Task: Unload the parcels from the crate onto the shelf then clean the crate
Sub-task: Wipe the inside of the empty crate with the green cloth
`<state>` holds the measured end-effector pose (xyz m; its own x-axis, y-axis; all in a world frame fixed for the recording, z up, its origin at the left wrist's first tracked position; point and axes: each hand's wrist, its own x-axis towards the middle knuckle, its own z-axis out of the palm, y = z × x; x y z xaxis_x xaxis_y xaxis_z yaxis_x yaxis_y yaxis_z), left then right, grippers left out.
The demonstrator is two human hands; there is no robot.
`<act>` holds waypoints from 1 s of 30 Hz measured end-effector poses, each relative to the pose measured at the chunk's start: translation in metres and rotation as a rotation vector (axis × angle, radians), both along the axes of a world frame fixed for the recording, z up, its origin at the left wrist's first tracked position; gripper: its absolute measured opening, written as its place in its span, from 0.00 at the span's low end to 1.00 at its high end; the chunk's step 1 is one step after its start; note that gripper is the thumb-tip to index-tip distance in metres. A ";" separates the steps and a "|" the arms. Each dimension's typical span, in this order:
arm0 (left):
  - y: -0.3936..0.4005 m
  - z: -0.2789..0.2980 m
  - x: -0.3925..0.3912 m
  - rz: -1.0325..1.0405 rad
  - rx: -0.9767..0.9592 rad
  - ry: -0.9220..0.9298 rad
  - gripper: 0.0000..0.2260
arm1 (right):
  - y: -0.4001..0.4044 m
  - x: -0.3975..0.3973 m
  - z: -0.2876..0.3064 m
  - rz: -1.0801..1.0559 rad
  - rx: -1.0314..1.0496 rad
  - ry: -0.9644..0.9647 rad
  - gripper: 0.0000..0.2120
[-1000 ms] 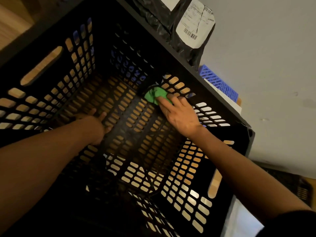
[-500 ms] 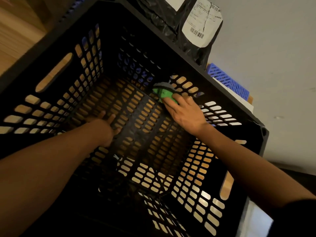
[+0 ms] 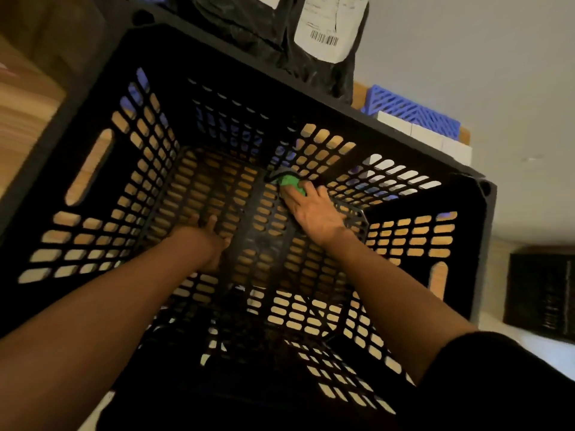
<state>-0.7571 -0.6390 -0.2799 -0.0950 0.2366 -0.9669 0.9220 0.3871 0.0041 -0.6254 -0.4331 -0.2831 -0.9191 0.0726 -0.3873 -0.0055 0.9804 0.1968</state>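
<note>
Dim, warm light; deep shadows, soft motion blur, wide-angle bending at edges.

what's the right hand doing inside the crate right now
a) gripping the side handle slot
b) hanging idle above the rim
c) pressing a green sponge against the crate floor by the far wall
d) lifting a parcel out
c: the right hand has its fingers over a green sponge at the far edge of the black crate floor, while the left hand rests flat on the floor; no parcel shows inside the crate.
</note>
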 end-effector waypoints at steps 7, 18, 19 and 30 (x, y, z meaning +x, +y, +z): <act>0.007 0.025 0.000 -0.021 0.163 -0.004 0.23 | -0.024 0.031 0.018 -0.503 -0.382 0.128 0.39; 0.038 0.077 -0.009 -0.105 0.653 -0.121 0.18 | -0.029 0.058 0.055 -1.793 -0.889 0.880 0.15; 0.042 0.086 -0.010 -0.111 0.732 -0.151 0.17 | -0.031 0.058 0.059 -1.935 -1.023 1.030 0.15; 0.082 0.191 -0.042 -0.181 1.523 -0.336 0.13 | -0.057 -0.007 0.091 -2.353 -1.266 2.144 0.04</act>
<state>-0.7986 -0.5567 -0.0885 0.2038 0.9558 0.2119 0.8306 -0.2834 0.4794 -0.6327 -0.4899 -0.1919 0.4647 0.5922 -0.6583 -0.5658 -0.3734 -0.7352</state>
